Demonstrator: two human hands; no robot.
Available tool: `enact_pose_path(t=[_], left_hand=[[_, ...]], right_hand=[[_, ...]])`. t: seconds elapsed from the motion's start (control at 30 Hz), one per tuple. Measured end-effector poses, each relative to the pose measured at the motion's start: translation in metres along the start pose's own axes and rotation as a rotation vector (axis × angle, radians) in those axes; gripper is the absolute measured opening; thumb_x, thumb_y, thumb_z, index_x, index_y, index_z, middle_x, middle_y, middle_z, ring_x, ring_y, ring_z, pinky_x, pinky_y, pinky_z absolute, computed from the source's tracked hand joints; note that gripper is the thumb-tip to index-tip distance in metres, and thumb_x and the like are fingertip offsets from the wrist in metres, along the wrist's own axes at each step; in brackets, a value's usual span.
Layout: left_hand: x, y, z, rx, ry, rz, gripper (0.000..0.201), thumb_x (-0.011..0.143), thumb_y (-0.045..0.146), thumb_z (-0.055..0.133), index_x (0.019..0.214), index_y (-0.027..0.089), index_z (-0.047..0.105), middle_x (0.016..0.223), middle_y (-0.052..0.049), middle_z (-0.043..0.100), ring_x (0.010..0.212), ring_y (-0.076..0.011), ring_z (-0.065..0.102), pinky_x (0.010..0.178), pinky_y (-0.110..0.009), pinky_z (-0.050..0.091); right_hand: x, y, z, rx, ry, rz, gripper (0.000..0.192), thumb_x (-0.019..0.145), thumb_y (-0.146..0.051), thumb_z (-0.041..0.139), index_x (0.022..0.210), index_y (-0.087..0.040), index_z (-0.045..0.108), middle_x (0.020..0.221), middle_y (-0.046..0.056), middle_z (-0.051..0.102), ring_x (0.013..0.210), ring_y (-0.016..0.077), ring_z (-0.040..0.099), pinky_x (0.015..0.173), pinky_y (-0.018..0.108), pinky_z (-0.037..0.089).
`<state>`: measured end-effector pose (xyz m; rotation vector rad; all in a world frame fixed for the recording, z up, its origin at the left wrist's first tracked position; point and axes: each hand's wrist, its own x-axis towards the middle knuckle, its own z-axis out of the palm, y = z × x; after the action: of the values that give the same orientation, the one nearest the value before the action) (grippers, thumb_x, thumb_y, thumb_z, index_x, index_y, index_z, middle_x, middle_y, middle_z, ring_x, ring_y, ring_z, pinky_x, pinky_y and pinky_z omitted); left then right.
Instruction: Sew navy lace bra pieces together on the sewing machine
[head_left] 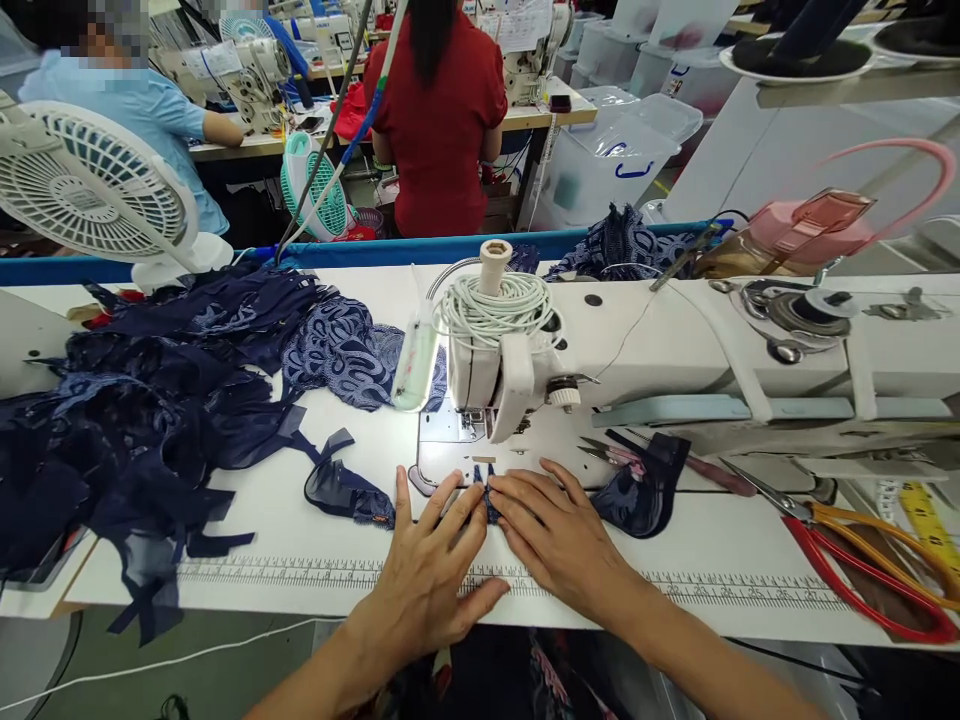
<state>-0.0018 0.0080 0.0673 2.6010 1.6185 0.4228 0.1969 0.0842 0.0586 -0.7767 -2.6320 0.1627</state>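
My left hand [439, 560] lies flat, fingers spread, on the white sewing table just in front of the sewing machine [637, 340]. Beside it rests my right hand [559, 540], its fingers stretched out and pressed down. Between the fingertips shows a narrow end of navy fabric [491, 478], below the needle area; my fingers cover most of it. A navy lace piece [349, 490] emerges left of my left hand. To the right of my right hand sits a dark navy cup-shaped piece [641, 495]. Whether these pieces join under my hands is hidden.
A large heap of navy fabric pieces [172, 390] covers the table's left side. Orange-and-red scissors [847, 540] and small snips [611, 452] lie at the right. A printed ruler [720, 590] runs along the front edge. A white fan [97, 185] stands back left; two people sit beyond.
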Motion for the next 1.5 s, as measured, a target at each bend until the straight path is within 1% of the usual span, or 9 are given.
enact_pose_path(t=[0.27, 0.57, 0.77, 0.87, 0.97, 1.1, 1.3, 1.4, 1.5], left_hand=[[0.013, 0.011, 0.002, -0.144, 0.135, -0.383, 0.017, 0.095, 0.028, 0.047, 0.104, 0.017, 0.055, 0.102, -0.01, 0.058, 0.098, -0.0257, 0.054, 0.086, -0.046, 0.048], [0.016, 0.002, 0.009, -0.24, 0.224, -0.388, 0.014, 0.092, 0.014, 0.044, 0.08, 0.02, 0.046, 0.081, -0.003, 0.053, 0.078, -0.0201, 0.05, 0.07, -0.035, 0.042], [0.01, -0.005, -0.018, -0.779, 0.25, -0.52, 0.006, 0.091, 0.024, 0.053, 0.09, 0.022, 0.048, 0.082, 0.002, 0.057, 0.077, -0.0152, 0.056, 0.07, -0.028, 0.045], [0.012, -0.011, -0.029, -0.826, 0.196, -0.469, 0.017, 0.089, 0.021, 0.056, 0.104, 0.023, 0.051, 0.085, 0.001, 0.062, 0.083, -0.0161, 0.059, 0.078, -0.03, 0.046], [0.007, -0.009, -0.033, -0.718, 0.17, -0.375, 0.026, 0.087, 0.019, 0.058, 0.112, 0.025, 0.053, 0.088, 0.0, 0.065, 0.089, -0.0188, 0.06, 0.083, -0.033, 0.044], [-0.011, 0.018, -0.029, -0.625, 0.384, -0.562, 0.013, 0.092, 0.032, 0.054, 0.095, 0.021, 0.061, 0.082, -0.004, 0.064, 0.08, -0.019, 0.058, 0.076, -0.031, 0.043], [-0.01, 0.053, -0.019, -1.583, 0.16, -0.807, 0.04, 0.086, 0.053, 0.059, 0.098, 0.015, 0.065, 0.084, -0.005, 0.065, 0.079, -0.0168, 0.058, 0.07, -0.025, 0.045], [0.002, 0.052, -0.017, -1.872, 0.293, -0.971, 0.043, 0.075, 0.05, 0.074, 0.094, 0.013, 0.068, 0.084, -0.007, 0.065, 0.079, -0.0171, 0.059, 0.069, -0.025, 0.047], [0.003, 0.045, -0.017, -1.92, 0.321, -1.091, 0.043, 0.07, 0.047, 0.08, 0.089, 0.011, 0.068, 0.084, -0.007, 0.066, 0.071, -0.0125, 0.057, 0.065, -0.023, 0.046]], right_hand=[[0.001, -0.003, -0.003, -0.022, 0.041, 0.001, 0.026, 0.092, -0.016, 0.051, 0.116, -0.021, 0.062, 0.116, 0.007, 0.065, 0.11, 0.0216, 0.057, 0.105, 0.046, 0.035], [-0.019, -0.013, -0.023, 0.04, -0.007, 0.096, 0.029, 0.095, -0.027, 0.05, 0.123, -0.018, 0.056, 0.104, 0.011, 0.062, 0.095, 0.0234, 0.058, 0.083, 0.038, 0.049], [-0.02, -0.033, -0.039, 0.621, -0.21, 0.357, 0.031, 0.098, -0.037, 0.045, 0.126, -0.024, 0.051, 0.107, 0.007, 0.067, 0.096, 0.0211, 0.063, 0.08, 0.032, 0.052], [-0.008, -0.042, -0.041, 1.121, -0.39, 0.52, 0.032, 0.097, -0.049, 0.043, 0.109, -0.021, 0.052, 0.094, 0.006, 0.07, 0.078, 0.0171, 0.063, 0.068, 0.028, 0.049], [0.006, -0.047, -0.036, 1.331, -0.312, 0.644, 0.036, 0.093, -0.055, 0.049, 0.087, -0.019, 0.047, 0.074, 0.002, 0.067, 0.058, 0.0109, 0.051, 0.056, 0.023, 0.041], [0.012, -0.049, -0.023, 1.363, -0.102, 0.749, 0.043, 0.087, -0.059, 0.055, 0.074, -0.02, 0.041, 0.064, -0.001, 0.062, 0.053, 0.0092, 0.044, 0.05, 0.022, 0.035], [0.007, -0.065, -0.015, 1.337, -0.157, 0.695, 0.04, 0.091, -0.057, 0.05, 0.077, -0.02, 0.045, 0.062, -0.004, 0.054, 0.048, 0.0102, 0.052, 0.048, 0.023, 0.041], [-0.004, -0.061, -0.026, 1.036, -0.277, 0.536, 0.03, 0.097, -0.046, 0.043, 0.088, -0.021, 0.057, 0.074, -0.001, 0.062, 0.063, 0.014, 0.061, 0.058, 0.025, 0.047], [-0.022, -0.028, -0.039, 0.529, -0.094, 0.344, 0.024, 0.099, -0.033, 0.042, 0.107, -0.024, 0.063, 0.099, 0.004, 0.068, 0.088, 0.0183, 0.064, 0.079, 0.03, 0.05]])
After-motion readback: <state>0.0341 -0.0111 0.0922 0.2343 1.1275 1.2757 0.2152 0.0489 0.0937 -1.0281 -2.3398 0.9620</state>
